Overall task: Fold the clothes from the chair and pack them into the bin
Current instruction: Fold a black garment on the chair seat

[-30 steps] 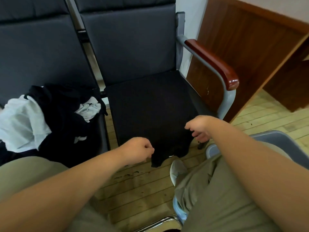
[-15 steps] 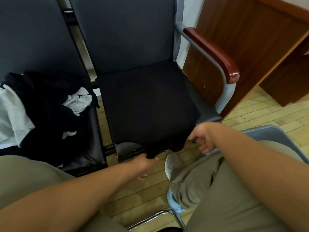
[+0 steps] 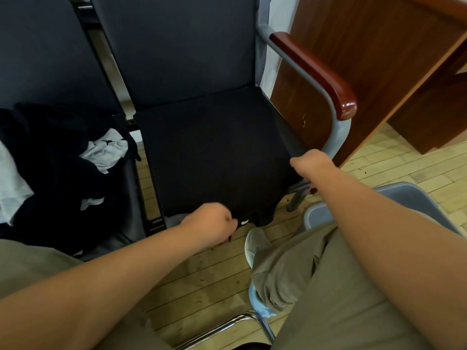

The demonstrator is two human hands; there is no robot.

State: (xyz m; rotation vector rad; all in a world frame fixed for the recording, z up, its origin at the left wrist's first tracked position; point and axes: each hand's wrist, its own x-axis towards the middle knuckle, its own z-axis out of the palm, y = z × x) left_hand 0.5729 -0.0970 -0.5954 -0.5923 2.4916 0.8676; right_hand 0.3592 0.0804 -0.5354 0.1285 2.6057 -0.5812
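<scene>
The left hand (image 3: 209, 223) is pinching the shirt's (image 3: 214, 152) near hem in curled fingers. The right hand (image 3: 310, 164), now farther up the side edge than a second ago, is gripping it there, fingers curled under. Beyond the fingertips the shirt is lying flatter on the chair (image 3: 177, 46), probably being readied for folding. The bin (image 3: 404, 195), right of the right wrist, is mostly hidden, so I cannot tell what is in it. The pile (image 3: 63, 160) is waiting left of the left knuckles.

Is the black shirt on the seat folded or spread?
Spread: the black shirt covers the seat, edge draped over the front; left hand and right hand grip it.
</scene>
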